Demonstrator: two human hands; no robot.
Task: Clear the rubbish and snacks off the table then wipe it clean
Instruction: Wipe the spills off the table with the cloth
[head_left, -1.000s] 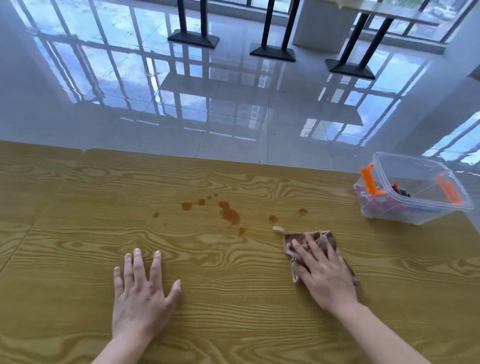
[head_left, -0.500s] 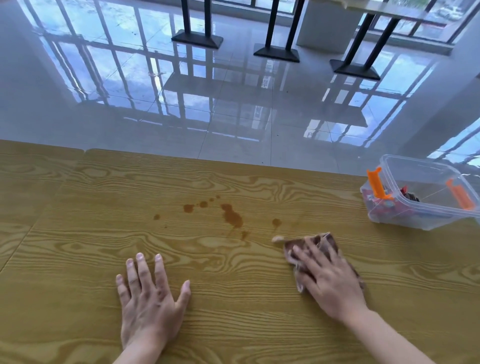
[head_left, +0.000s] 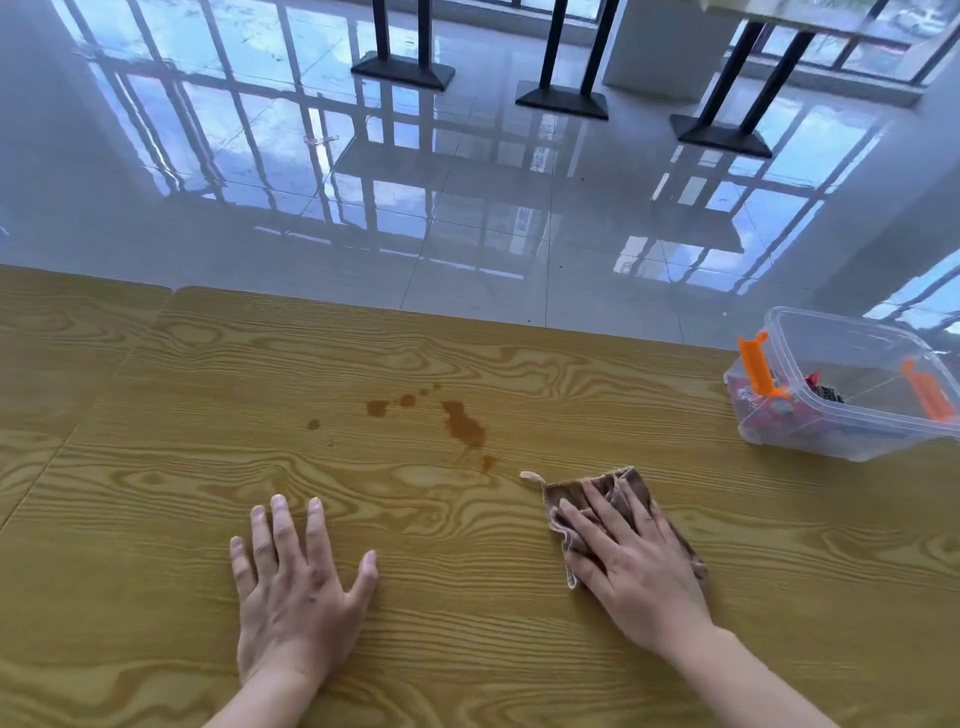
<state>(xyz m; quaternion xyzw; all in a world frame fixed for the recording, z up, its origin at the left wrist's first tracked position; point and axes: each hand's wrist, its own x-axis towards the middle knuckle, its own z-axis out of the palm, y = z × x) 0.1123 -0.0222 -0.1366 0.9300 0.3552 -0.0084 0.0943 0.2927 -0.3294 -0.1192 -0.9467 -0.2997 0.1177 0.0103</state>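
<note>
My right hand (head_left: 636, 564) presses flat on a folded brown cloth (head_left: 621, 488) that lies on the yellow wood-grain table (head_left: 156, 467). Brown liquid stains (head_left: 464, 427) with several small drops sit just up and to the left of the cloth, not touching it. On the near part of the table my left hand (head_left: 296, 587) rests palm down, fingers spread, holding nothing. A clear plastic box (head_left: 852, 415) with orange clips holds snack wrappers at the table's far right.
The table's far edge runs across the middle of the view, with a glossy tiled floor beyond it. Black table legs (head_left: 563, 98) stand far back on the floor. A seam in the tabletop runs down the left side.
My right hand and the cloth have slid a little toward me, and the two small stains on the right are gone. The left hand has edged slightly right.
</note>
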